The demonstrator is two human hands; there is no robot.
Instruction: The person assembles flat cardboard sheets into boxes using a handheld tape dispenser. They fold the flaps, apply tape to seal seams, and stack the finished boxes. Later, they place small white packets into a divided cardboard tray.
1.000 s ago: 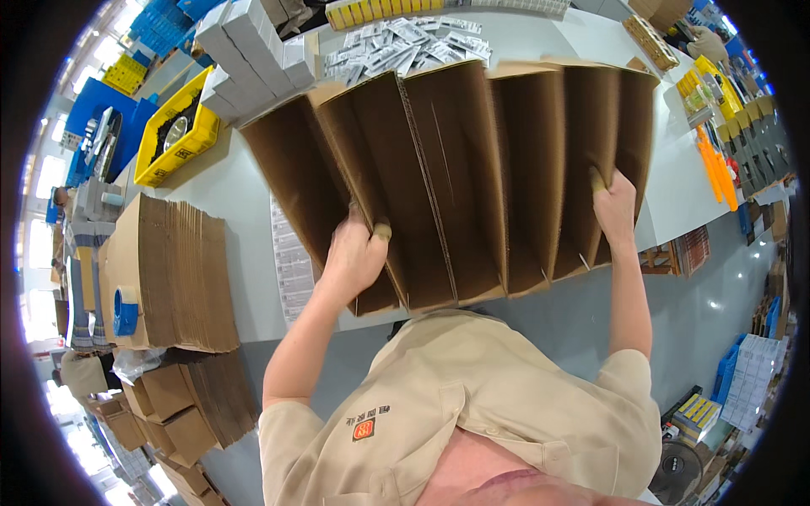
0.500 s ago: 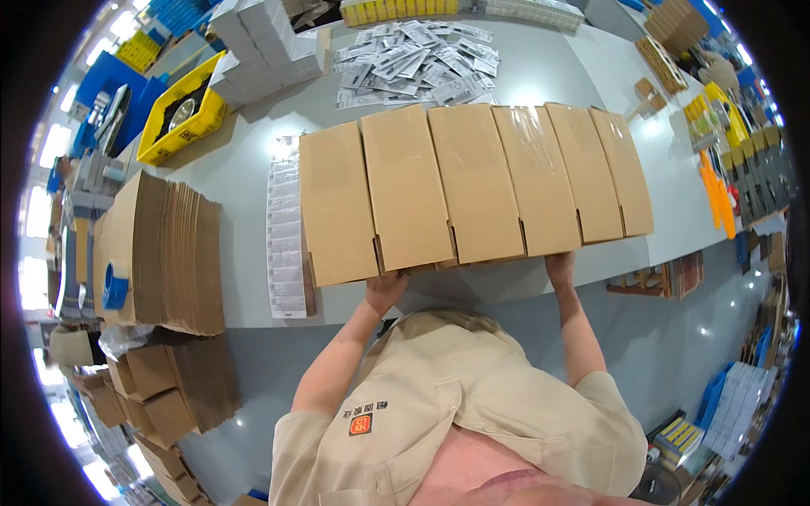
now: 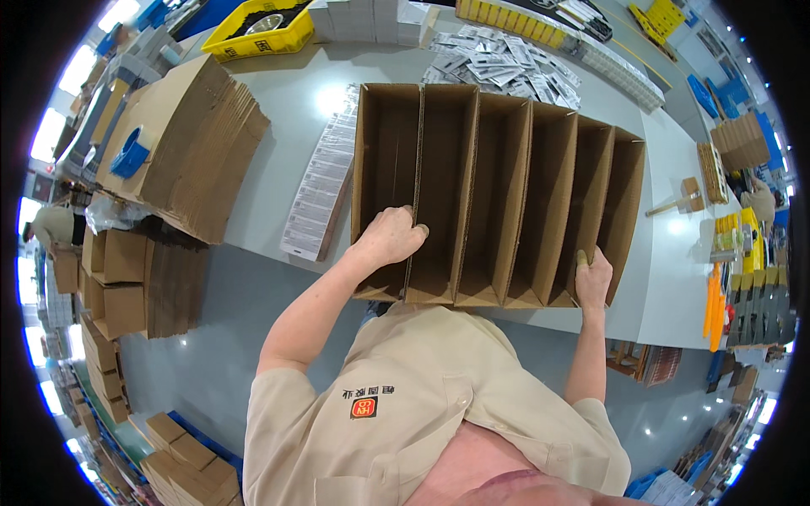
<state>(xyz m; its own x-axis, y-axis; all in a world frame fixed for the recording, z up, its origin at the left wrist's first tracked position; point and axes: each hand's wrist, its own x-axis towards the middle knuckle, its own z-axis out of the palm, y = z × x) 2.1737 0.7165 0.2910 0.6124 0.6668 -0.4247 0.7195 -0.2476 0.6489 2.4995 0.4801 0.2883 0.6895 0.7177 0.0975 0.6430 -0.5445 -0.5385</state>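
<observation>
Side by side on the grey table [image 3: 658,287] stands a row of several open cardboard boxes [image 3: 496,194], mouths up, with bare brown insides. My left hand [image 3: 391,237] is closed over the adjoining walls between the first and second boxes from the left. Toward the right end, my right hand [image 3: 594,278] pinches the walls between the last two boxes, thumb inside. Left of the row lies a long stack of printed label sheets [image 3: 319,181]. Behind it spreads a loose heap of flat printed packets [image 3: 510,63].
A thick stack of flattened cartons [image 3: 198,143], with a blue tape roll [image 3: 131,153] on it, occupies the table's left. A yellow crate [image 3: 260,32] and white boxes [image 3: 359,21] stand at the back. Opened cartons [image 3: 118,278] are below left; orange-handled tools [image 3: 714,308] lie far right.
The box row has turned over, from closed taped faces up to open mouths up. My hands have moved from beneath its front edge to the walls between boxes. The view has swung left.
</observation>
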